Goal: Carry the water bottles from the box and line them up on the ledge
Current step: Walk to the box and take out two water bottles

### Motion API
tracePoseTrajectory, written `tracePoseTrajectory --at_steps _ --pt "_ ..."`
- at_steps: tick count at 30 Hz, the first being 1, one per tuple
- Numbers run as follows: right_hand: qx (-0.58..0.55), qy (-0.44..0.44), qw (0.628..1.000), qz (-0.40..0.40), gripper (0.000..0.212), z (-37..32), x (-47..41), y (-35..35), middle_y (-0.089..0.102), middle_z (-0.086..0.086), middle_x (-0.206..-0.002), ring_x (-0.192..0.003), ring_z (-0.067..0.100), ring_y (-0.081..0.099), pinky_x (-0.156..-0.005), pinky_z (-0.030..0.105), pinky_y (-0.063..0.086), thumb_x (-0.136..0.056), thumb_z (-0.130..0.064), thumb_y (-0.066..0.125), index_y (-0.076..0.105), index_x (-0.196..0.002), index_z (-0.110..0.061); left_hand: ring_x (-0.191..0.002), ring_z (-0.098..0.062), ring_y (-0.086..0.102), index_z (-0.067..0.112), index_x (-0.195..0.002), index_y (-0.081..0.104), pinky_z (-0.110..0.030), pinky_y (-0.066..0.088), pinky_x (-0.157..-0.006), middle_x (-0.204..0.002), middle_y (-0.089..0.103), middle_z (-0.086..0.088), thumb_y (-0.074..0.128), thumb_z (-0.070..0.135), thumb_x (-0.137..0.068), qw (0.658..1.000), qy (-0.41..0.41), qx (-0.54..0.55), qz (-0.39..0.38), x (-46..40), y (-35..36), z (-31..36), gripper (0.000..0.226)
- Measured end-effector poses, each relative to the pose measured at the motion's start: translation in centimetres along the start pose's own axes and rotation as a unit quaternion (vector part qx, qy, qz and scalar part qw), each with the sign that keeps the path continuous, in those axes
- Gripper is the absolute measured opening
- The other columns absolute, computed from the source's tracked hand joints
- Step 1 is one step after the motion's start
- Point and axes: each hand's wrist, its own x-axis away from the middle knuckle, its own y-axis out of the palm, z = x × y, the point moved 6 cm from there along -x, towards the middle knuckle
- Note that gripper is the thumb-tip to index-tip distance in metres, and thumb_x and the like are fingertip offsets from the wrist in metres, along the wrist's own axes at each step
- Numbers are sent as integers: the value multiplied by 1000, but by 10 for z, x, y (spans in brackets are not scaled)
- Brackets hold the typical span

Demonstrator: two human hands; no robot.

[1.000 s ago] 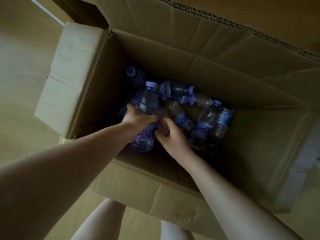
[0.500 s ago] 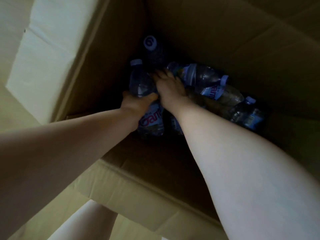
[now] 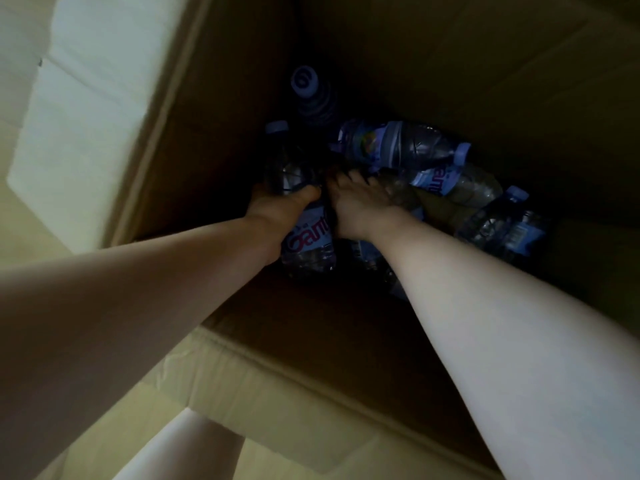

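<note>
Under me the floor (image 3: 20,216) is a pale yellowish wood tone, showing in a strip along the left edge of my view and again at the bottom, near the lower left corner. It looks smooth and bare where I can see it. The light is uneven: bright and cool on the left, dim and shadowy toward the middle and right. I cannot make out any wall, window or furniture from here.

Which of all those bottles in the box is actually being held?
The bottle with the red-lettered label, gripped by the left hand. The other bottles lie loose in the pile.
</note>
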Motion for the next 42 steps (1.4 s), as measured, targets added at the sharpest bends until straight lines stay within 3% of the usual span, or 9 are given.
tracePoseTrajectory --at_steps 6,11,18,22,26,29,33,38,42 --pt "-224 61 972 -14 86 5 4 45 35 18 -151 -137 35 39 -112 44 36 -84 -36 69 21 -153 -16 -96 -23 67 24 -128 54 -45 55 -89 -111 68 -4 78 31 -78 999 17 -33 -34 11 -3 2 56" --pt "-494 153 854 44 94 36 66 67 54 4 -137 -123 22 54 -104 38 45 -67 -29 87 34 -143 -13 -95 -25 69 22 -126 56 -43 56 -87 -110 70 -7 74 29 -82 995 42 -36 -79 40 0 6 48" --pt "-609 250 731 180 97 53 179 46 59 2 -129 -117 20 59 -102 41 48 -61 -27 91 37 -139 -13 -89 -30 70 16 -104 64 -45 56 -87 -104 72 -14 79 24 -77 988 89 -89 -89 113 3 26 32" --pt "-627 208 728 182 76 29 230 6 67 3 -120 -110 21 64 -99 45 51 -67 -29 88 50 -132 -16 -93 -33 69 14 -111 63 -49 55 -89 -104 71 -14 82 21 -73 978 135 -114 -110 171 -7 43 43" --pt "-566 196 765 238 64 -15 290 -50 65 -3 -113 -98 14 63 -83 29 52 -69 -35 86 48 -118 -21 -64 -18 71 21 -82 64 -30 56 -59 -78 72 -3 79 17 -77 977 169 -81 -100 234 -45 51 16" --pt "-490 179 802 291 58 -60 338 -99 61 -6 -106 -91 13 60 -64 15 42 -72 -36 83 41 -110 -26 -66 -23 69 17 -83 66 -36 54 -71 -77 72 -7 74 9 -80 976 188 -46 -99 288 -85 55 12" --pt "-427 144 816 363 64 -131 392 -152 60 2 -117 -104 20 62 -81 32 52 -74 -31 82 43 -123 -16 -80 -31 69 5 -108 62 -38 55 -73 -94 70 -17 72 11 -82 978 198 21 -58 353 -151 57 28" --pt "-386 113 822 404 74 -221 427 -193 60 10 -124 -113 28 59 -90 39 50 -72 -30 83 44 -131 -7 -53 -9 66 4 -104 63 -18 49 -46 -78 67 -8 68 9 -85 970 229 85 -3 415 -233 51 21" --pt "-375 56 827 416 73 -297 440 -216 61 9 -123 -113 28 60 -90 42 50 -71 -30 85 45 -128 -9 -85 -26 68 5 -118 51 -34 54 -70 -106 66 -15 77 15 -77 964 223 139 47 445 -307 39 49"
